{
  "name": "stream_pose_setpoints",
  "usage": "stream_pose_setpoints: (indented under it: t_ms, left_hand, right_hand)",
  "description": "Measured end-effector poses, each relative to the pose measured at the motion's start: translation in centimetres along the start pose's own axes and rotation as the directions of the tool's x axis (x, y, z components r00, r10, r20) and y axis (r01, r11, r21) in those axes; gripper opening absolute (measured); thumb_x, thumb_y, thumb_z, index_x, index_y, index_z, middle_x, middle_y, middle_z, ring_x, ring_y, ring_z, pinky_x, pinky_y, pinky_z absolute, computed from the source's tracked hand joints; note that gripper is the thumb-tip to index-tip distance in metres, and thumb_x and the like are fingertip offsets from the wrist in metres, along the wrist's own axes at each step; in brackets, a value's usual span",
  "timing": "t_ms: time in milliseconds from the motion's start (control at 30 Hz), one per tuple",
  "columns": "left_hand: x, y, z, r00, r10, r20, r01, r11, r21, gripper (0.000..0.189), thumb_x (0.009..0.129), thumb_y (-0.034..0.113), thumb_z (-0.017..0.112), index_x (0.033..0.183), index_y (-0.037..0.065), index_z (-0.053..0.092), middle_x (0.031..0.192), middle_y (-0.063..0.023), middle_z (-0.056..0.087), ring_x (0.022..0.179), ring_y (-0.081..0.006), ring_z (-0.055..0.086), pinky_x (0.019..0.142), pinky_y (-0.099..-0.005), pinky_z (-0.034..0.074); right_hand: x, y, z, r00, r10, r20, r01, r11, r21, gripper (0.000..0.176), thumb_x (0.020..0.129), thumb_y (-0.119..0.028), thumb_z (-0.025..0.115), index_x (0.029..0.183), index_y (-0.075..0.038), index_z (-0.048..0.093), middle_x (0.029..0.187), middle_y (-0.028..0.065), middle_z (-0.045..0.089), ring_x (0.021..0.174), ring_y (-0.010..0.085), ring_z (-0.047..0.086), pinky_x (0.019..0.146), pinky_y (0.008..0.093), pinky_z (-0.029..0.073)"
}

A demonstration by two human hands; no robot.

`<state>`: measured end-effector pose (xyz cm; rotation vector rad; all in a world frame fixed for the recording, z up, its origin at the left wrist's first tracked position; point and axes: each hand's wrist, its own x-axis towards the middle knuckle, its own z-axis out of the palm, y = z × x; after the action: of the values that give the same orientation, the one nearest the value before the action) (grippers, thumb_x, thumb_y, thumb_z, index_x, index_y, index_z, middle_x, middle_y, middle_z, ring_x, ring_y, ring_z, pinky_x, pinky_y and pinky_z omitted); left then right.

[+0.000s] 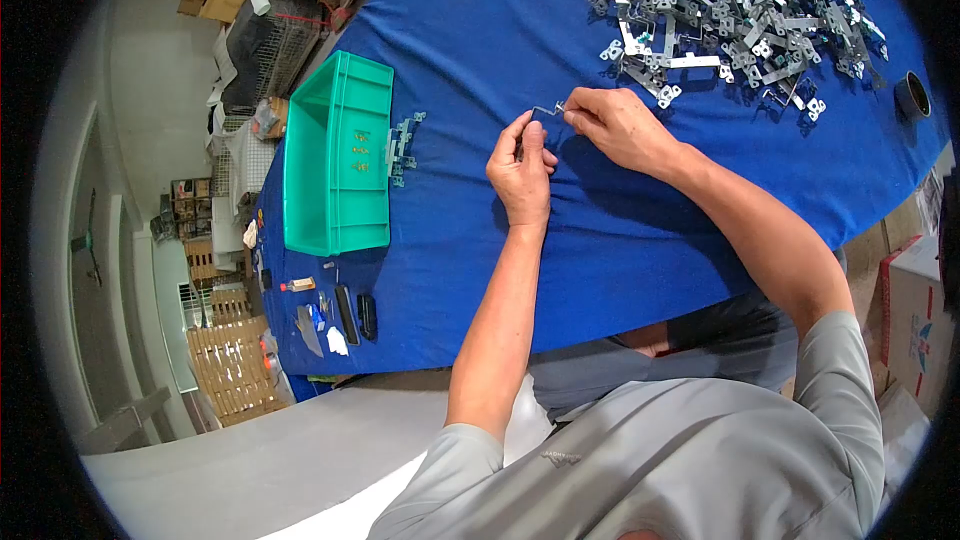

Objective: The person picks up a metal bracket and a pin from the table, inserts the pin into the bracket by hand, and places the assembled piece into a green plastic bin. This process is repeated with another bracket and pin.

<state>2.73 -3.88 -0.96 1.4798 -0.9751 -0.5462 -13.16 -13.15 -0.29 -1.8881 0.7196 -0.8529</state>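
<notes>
Between my two hands, just above the blue cloth, is a small bent metal bracket (546, 110). My left hand (520, 168) pinches its left end between thumb and fingers. The fingertips of my right hand (618, 128) are closed on its right end. A large heap of similar metal brackets (740, 20) lies beyond my right hand. To the left of my hands, a few brackets (403, 150) lie against the side of a green plastic bin (340, 225). How the held bracket is shaped under my fingers is hidden.
The blue cloth (450, 270) covers the table. At its left end lie a small bottle (298, 285), a black bar-shaped item (367, 317) and several small tools. A dark round ring or cup (912, 97) stands at the far right. A printed carton (915, 310) is beside the table.
</notes>
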Motion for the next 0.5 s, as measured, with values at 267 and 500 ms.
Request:
stream_pose_setpoints:
  t_ms: [267,500]
  left_hand:
    - [0.04,-0.42,-0.05,1.0,0.007,0.009,-0.007,1.0,0.005,0.029,0.093,0.01,0.077,0.119,-0.001,0.073,0.089,-0.003,0.071,0.061,-0.0055,0.057,0.052,-0.0207,0.045]
    - [0.06,-0.45,-0.01,1.0,0.015,0.016,-0.016,0.999,0.036,0.029,0.092,0.01,0.078,0.119,-0.001,0.073,0.09,-0.0029,0.071,0.061,-0.0054,0.057,0.052,-0.0206,0.045]
  right_hand:
    - [0.15,0.61,-0.24,0.993,-0.082,-0.089,0.077,0.995,-0.061,0.016,0.093,-0.015,0.068,0.096,0.001,0.065,0.073,0.0193,0.065,0.07,0.0377,0.067,0.064,0.0469,0.051]
    - [0.16,0.98,0.14,0.99,-0.115,-0.076,0.107,0.99,-0.093,0.016,0.095,-0.009,0.064,0.107,0.002,0.065,0.075,0.0199,0.066,0.068,0.0347,0.068,0.063,0.0433,0.05]
